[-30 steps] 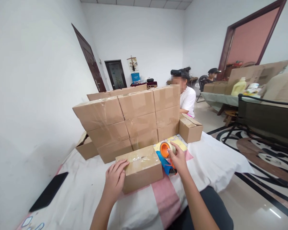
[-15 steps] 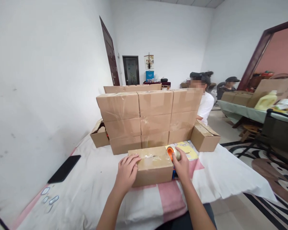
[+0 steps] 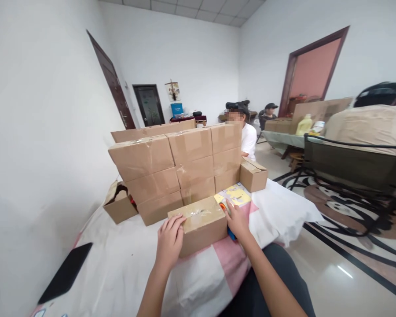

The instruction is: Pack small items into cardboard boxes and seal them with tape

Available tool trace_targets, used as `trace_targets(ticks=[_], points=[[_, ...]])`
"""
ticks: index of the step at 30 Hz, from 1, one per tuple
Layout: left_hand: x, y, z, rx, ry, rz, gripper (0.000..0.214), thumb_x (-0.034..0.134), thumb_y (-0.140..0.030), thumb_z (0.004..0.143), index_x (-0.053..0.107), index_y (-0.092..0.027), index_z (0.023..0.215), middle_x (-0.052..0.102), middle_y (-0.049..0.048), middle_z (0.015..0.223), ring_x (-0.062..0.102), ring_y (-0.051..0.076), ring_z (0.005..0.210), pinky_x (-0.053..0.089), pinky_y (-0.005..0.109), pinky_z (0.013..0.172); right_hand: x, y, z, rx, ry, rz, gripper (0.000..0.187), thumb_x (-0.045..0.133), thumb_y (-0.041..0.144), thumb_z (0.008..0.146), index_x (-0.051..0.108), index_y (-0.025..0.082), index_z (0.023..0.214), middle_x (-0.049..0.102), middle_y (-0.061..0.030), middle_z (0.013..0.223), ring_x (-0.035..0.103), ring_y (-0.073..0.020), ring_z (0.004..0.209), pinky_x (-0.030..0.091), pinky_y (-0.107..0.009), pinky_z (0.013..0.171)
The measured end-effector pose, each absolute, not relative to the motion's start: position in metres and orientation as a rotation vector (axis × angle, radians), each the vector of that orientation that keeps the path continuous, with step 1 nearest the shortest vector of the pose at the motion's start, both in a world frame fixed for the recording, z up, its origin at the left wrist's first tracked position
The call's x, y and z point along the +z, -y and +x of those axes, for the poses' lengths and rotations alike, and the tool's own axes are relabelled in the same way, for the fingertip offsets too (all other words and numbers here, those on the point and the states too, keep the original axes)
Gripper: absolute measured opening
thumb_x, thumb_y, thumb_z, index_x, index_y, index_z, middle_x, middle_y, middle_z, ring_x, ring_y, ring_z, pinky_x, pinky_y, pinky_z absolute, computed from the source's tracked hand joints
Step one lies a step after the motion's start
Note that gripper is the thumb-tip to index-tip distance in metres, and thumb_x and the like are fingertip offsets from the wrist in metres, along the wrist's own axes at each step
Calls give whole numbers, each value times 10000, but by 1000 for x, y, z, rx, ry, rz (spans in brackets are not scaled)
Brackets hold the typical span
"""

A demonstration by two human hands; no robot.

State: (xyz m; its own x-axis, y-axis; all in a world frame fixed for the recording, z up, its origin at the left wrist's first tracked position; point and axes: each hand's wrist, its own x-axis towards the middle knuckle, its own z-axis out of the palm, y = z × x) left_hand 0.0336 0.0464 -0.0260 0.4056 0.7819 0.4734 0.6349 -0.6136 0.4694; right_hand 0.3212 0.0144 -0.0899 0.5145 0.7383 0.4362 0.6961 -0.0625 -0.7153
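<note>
A small taped cardboard box (image 3: 201, 226) lies on the cloth-covered table (image 3: 119, 268) in front of me. My left hand (image 3: 170, 240) rests on the box's left top edge with its fingers spread flat. My right hand (image 3: 236, 221) sits at the box's right end, curled round an orange and blue tape dispenser (image 3: 230, 233) that it mostly hides.
A wall of stacked sealed boxes (image 3: 174, 169) stands just behind. An open box (image 3: 119, 204) sits at its left and another box (image 3: 253, 175) at its right. A black phone (image 3: 66, 273) lies near the left. A person in white (image 3: 247, 138) sits beyond the stack.
My right hand has lowered the tape dispenser down beside the box's right end. My left hand stays on the box. The camera has swung about.
</note>
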Motion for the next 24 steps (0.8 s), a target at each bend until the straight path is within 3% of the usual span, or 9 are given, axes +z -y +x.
trace_targets(ticks=[3,9,15,24], points=[[-25,-48,33,1000,-1235,2450,377,350,-256,965,661,-274,1177,643,45,1339,532,248,1262,393,478,1047,-84,0,325,88,1197,-1799,541,478,385,928,563,220,1435,681,-148,1115,654,-345,1109,491,-511,984],[-24,-44,34,1005,-1257,2461,378,334,-278,970,658,-258,1165,655,47,1325,542,244,1247,393,464,1039,-86,10,344,175,1086,-1585,543,517,419,895,608,174,1371,641,-142,1352,560,-333,1309,409,-535,1118],[-19,-29,41,944,-1454,2465,392,320,-263,971,658,-269,1170,655,55,1333,563,248,1233,377,492,1041,-98,6,354,345,844,-1333,563,707,483,742,689,164,1206,670,-147,1310,594,-329,1274,431,-514,1118],[2,-18,54,673,-1652,2693,448,330,-180,951,660,-314,1223,669,52,1342,618,251,1213,99,655,1191,-114,7,363,567,663,-1129,617,703,547,706,665,151,1177,741,-140,1121,714,-314,1036,591,-471,894]])
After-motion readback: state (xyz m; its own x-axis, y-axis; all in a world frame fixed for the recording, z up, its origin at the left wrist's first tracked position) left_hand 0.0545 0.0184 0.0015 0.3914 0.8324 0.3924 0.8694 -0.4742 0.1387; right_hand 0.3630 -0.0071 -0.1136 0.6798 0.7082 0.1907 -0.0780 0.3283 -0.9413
